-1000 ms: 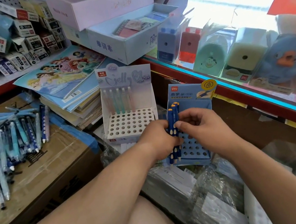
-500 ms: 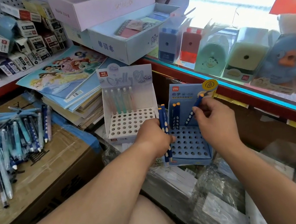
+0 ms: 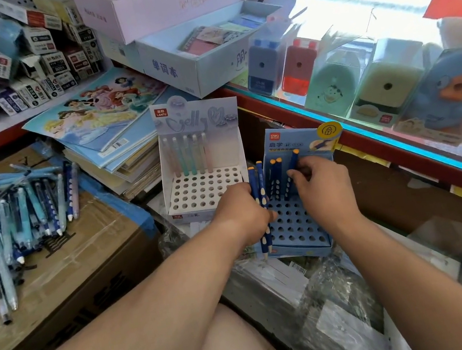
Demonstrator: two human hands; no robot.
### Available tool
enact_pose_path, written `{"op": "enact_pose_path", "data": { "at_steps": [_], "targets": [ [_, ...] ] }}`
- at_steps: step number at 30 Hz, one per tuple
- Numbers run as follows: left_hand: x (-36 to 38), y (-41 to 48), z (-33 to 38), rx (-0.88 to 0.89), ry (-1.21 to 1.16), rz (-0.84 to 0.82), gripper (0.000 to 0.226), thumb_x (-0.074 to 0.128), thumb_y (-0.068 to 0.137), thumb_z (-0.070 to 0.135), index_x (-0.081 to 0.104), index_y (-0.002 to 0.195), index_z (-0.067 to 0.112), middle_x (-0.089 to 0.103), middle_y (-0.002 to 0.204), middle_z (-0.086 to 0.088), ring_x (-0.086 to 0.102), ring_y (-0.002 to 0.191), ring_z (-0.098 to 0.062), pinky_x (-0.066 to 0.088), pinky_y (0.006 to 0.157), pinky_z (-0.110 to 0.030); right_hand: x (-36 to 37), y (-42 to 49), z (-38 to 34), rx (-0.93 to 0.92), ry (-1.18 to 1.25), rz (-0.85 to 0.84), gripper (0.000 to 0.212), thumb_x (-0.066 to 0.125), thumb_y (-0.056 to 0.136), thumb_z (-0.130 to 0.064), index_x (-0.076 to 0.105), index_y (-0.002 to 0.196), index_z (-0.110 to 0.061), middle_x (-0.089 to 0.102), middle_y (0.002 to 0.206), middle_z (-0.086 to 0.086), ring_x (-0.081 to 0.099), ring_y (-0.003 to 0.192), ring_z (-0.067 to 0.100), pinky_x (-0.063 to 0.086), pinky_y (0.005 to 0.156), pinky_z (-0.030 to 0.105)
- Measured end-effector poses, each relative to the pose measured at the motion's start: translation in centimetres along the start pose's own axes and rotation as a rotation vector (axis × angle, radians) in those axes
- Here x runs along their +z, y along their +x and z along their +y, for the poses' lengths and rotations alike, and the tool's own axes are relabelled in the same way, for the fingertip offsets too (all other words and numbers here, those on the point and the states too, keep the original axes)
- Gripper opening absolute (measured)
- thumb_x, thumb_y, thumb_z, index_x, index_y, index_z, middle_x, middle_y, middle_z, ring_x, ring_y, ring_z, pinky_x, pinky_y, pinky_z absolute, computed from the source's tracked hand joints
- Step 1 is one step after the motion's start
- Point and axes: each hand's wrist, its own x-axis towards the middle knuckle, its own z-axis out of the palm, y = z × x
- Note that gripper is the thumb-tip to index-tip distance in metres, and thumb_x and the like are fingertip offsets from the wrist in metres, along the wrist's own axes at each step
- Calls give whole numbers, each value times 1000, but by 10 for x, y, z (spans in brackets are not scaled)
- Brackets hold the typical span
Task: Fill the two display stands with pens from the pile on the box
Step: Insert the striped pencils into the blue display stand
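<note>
The right hand [image 3: 324, 190] had lowered its pinched dark-blue pen [image 3: 293, 161] into the back row of the blue stand [image 3: 295, 226], beside two standing pens [image 3: 275, 177] — a third nearly seated; the left hand [image 3: 242, 215] gripped two spare pens [image 3: 257, 182].

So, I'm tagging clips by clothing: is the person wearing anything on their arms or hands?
No. The left hand and right hand are ungloved; the left forearm and right forearm are bare to the frame edge: no sleeve, watch, bracelet or ring shows.
</note>
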Motion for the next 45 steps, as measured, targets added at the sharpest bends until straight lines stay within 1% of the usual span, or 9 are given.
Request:
{"op": "enact_pose_path", "data": {
  "at_steps": [9, 26, 29, 32, 34, 36, 39, 42, 45],
  "targets": [
    [-1, 0, 0, 5, 0, -3, 36, 81, 83, 6, 67, 115, 12, 73, 106, -9, 70, 99, -31, 60, 91, -49, 2, -2, -9, 41, -39, 23, 20, 64, 100, -30, 72, 108, -14, 72, 98, 5, 54, 80, 13, 43, 73, 29],
    [-3, -2, -1, 27, -8, -30, 31, 80, 84, 5, 68, 111, 14, 73, 103, -9, 71, 98, -30, 60, 90, -49, -6, -3, -10, 110, -194, -110, 29, 71, 93, -42, 67, 100, -14, 70, 98, 6, 64, 88, 24, 45, 68, 32],
    [-2, -2, -1, 35, -12, -71, 30, 80, 84, 4, 69, 109, 16, 74, 102, -8, 72, 98, -30, 60, 90, -49, -22, -11, -14, 81, -30, -56, 30, 65, 95, -48, 70, 102, -19, 71, 92, -5, 66, 85, 15, 50, 68, 32],
    [-1, -2, 0, 46, -10, -128, 28, 80, 83, 4, 71, 105, 18, 76, 102, -7, 72, 98, -30, 60, 90, -50, -34, -24, -25, 53, 341, -201, 12, 66, 97, -38, 73, 90, -31, 73, 78, -11, 67, 74, 2, 55, 66, 23],
    [0, -5, 2, 66, -8, -162, 27, 79, 84, 4, 71, 105, 18, 76, 103, -7, 73, 99, -30, 60, 90, -50, -38, -28, -29, 42, 433, -302, 8, 69, 96, -29, 70, 89, -34, 72, 78, -12, 65, 71, -6, 49, 61, 11],
    [2, -7, 4, 89, 3, -191, 25, 78, 85, 4, 70, 101, 21, 75, 103, -7, 72, 100, -29, 60, 91, -50, -39, -29, -27, 51, 429, -321, 9, 70, 96, -26, 70, 89, -33, 71, 79, -10, 63, 69, -7, 46, 62, 13],
    [3, -10, 6, 97, 6, -190, 26, 78, 86, 4, 66, 94, 26, 74, 104, -7, 72, 101, -28, 59, 93, -49, -41, -27, -21, 115, 466, -261, 6, 69, 96, -26, 71, 91, -23, 72, 82, -4, 66, 73, 4, 55, 70, 30],
    [-1, -7, 6, 68, 24, -109, 25, 78, 88, 9, 63, 103, 20, 67, 102, -5, 70, 101, -29, 59, 92, -46, -44, -20, -10, 120, 463, -26, 3, 68, 96, -27, 68, 94, -25, 72, 88, -2, 71, 83, 15, 62, 80, 42],
    [-3, -5, 4, 40, 3, -45, 24, 79, 88, 9, 61, 102, 19, 66, 99, -7, 69, 102, -32, 59, 93, -47, -46, -15, -2, 61, 363, 114, 2, 69, 97, -27, 68, 97, -25, 70, 88, -11, 66, 83, 3, 59, 81, 32]
  ]
}}
